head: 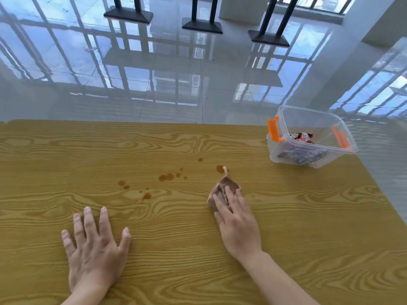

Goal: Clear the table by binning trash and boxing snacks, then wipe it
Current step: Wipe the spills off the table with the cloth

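Wood table [198,249]: cloth [222,192] under right grip [236,221] fingers.

cloth [222,190]: near part hidden under the right hand's [236,223] fingers
snack packets [302,137]: print too small to be read
forearms: cut off by the lower edge
table [176,271]: cut off left of the left hand [92,249]

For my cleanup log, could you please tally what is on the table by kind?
Clear plastic box, snacks inside: 1
Brown wiping cloth under the right hand: 1
Hands flat on the table, counting the left hand: 2
Total: 4
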`<state>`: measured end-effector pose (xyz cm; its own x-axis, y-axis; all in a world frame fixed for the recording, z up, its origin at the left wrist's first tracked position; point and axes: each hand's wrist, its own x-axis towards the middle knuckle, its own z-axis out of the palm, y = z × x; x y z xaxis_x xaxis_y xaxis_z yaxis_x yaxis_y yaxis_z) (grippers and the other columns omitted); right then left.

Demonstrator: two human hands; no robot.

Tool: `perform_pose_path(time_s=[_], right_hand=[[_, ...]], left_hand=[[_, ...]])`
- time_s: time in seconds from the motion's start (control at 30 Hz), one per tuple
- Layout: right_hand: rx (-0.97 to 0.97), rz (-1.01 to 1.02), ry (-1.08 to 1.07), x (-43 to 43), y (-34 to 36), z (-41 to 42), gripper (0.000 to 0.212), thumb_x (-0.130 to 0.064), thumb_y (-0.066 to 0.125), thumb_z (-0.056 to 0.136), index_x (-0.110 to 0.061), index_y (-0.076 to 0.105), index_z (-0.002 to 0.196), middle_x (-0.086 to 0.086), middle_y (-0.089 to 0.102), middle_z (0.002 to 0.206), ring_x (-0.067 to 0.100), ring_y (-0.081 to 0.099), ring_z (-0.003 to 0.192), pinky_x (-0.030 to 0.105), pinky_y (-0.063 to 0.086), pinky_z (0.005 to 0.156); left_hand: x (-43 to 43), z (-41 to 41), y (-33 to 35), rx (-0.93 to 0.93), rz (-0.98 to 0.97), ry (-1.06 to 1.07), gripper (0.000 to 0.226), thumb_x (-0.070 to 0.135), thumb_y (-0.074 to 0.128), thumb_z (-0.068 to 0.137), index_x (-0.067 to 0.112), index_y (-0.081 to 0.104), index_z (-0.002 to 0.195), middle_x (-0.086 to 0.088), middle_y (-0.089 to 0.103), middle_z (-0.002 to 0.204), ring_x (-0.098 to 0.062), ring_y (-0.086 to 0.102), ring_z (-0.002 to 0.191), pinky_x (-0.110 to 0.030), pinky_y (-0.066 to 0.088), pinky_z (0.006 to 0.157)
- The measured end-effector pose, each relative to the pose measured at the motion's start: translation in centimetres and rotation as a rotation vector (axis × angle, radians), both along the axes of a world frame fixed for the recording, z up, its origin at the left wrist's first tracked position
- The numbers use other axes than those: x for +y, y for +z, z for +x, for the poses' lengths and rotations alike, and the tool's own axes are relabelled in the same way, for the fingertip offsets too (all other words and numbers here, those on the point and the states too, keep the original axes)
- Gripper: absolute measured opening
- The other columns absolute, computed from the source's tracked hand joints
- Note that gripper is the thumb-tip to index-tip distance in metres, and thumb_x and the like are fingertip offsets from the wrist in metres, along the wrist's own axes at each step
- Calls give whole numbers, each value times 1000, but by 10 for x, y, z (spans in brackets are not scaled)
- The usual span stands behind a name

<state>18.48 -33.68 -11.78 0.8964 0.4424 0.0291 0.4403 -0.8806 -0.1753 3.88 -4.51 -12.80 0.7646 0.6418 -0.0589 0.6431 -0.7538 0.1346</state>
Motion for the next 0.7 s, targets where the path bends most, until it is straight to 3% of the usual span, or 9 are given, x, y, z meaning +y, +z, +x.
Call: perform_pose_path(time_s=[0.1, 0.2, 0.27, 0.33, 0.43, 0.57, 0.63, 0.7], right_hand=[[71, -13, 213, -25, 0, -13, 45, -40, 37, 104, -32, 41, 148, 2, 29, 161, 23, 16, 152, 42, 22, 122], [31, 3, -29, -26, 8, 51, 46, -35, 40, 104, -24, 42, 149, 9, 32, 159, 30, 21, 150, 47, 27, 120], [108, 20, -243, -7, 14, 93, 49, -37, 34, 105, -25, 34, 153, 8, 23, 163, 31, 13, 152, 45, 17, 123], [148, 25, -304, 15, 14, 111, 50, -40, 27, 106, -27, 28, 155, 7, 17, 165, 30, 7, 152, 43, 10, 124], [98, -1, -186, 21, 11, 82, 51, -39, 30, 106, -24, 28, 155, 8, 19, 164, 31, 10, 152, 43, 13, 124], [42, -12, 45, -7, 1, -22, 50, -36, 36, 105, -19, 37, 151, 9, 29, 161, 29, 18, 151, 45, 27, 120], [61, -14, 152, -18, 1, -27, 50, -37, 34, 103, -19, 40, 150, 9, 32, 159, 27, 20, 151, 45, 29, 119], [35, -12, 82, -17, 3, 8, 47, -33, 38, 104, -18, 43, 148, 11, 35, 158, 29, 23, 150, 46, 30, 118]], left_hand=[[0, 0, -1, 2, 5, -8, 86, 69, 14, 86, 18, 17, 155, -14, 10, 163, -29, -1, 151, -53, -3, 120], [1, 0, -2, 17, 14, -9, 85, 69, 12, 86, 18, 16, 155, -15, 9, 163, -30, -1, 151, -53, -2, 121], [0, 0, -2, 19, 20, -10, 85, 69, 12, 87, 18, 16, 155, -15, 9, 163, -30, -1, 151, -54, -2, 121], [-1, 1, 0, 17, 24, -8, 85, 68, 13, 87, 19, 14, 156, -15, 7, 164, -30, -3, 151, -53, -3, 121], [-2, 2, 4, 49, 7, -6, 85, 68, 11, 86, 20, 9, 156, -14, 1, 164, -30, -7, 151, -53, -5, 120], [-4, 2, 7, 47, -3, -4, 86, 67, 11, 86, 18, 9, 157, -15, -1, 164, -31, -8, 150, -54, -4, 120], [-3, 2, 6, 43, 2, -9, 86, 67, 12, 86, 17, 11, 156, -16, 2, 164, -32, -5, 151, -55, -3, 120], [-2, 1, 4, 40, 5, -13, 86, 66, 14, 86, 17, 12, 156, -16, 3, 164, -32, -4, 151, -55, -2, 120]])
